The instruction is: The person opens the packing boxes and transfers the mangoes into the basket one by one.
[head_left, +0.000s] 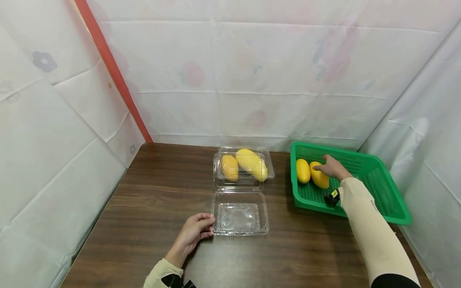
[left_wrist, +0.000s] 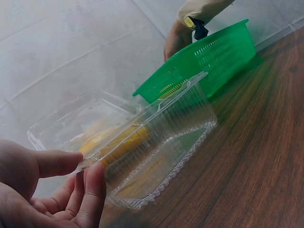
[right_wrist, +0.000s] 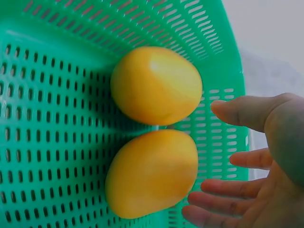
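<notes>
My left hand pinches the left rim of a transparent plastic clamshell box between thumb and fingers. Its bare bottom shows, and the lid is folded back away from me. In the left wrist view the thumb lies on top of the rim. At the right, my right hand reaches into a green plastic basket with its fingers spread. Two yellow mangoes lie side by side there: one mango near the thumb, another mango by the lower fingertips. Nothing is gripped in that hand.
Behind the held box, a second transparent box contains several yellow mangoes, partly seen through the raised lid. Both boxes and the basket stand on a dark wooden table. White patterned sheets hang behind and at both sides.
</notes>
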Action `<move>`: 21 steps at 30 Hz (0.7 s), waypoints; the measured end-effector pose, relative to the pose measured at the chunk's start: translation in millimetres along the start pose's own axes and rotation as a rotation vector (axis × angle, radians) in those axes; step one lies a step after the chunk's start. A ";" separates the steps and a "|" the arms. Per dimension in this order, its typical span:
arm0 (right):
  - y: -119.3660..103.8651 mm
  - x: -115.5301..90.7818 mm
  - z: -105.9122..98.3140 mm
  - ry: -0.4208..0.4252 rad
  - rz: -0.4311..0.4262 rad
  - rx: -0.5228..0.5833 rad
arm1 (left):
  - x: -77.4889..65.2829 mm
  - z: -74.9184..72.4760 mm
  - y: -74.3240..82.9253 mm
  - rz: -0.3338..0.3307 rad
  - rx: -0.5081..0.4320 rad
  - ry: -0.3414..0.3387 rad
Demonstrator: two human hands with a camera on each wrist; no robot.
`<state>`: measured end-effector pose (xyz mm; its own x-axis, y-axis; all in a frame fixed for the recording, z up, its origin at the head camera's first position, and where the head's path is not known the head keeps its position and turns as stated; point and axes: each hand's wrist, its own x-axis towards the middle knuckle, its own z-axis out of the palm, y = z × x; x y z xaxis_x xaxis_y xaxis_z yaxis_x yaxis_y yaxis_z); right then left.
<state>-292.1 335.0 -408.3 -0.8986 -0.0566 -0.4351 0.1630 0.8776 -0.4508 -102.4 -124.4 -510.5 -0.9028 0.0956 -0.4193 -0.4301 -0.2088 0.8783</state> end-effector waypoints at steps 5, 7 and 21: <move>-9.0 -6.7 1.1 0.035 -0.065 0.012 | 0.1 -1.8 0.0 0.008 0.007 -0.001; -14.0 -8.9 2.0 0.048 -0.093 0.012 | 0.4 -1.9 0.2 0.013 0.006 0.000; -48.9 -40.1 20.1 0.162 -0.227 0.086 | -4.0 2.6 1.0 0.004 0.028 0.030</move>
<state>-255.9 284.8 -384.5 -0.9682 -0.1644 -0.1888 -0.0220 0.8071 -0.5900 -99.2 -122.5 -507.4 -0.9041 0.0656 -0.4223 -0.4270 -0.1816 0.8858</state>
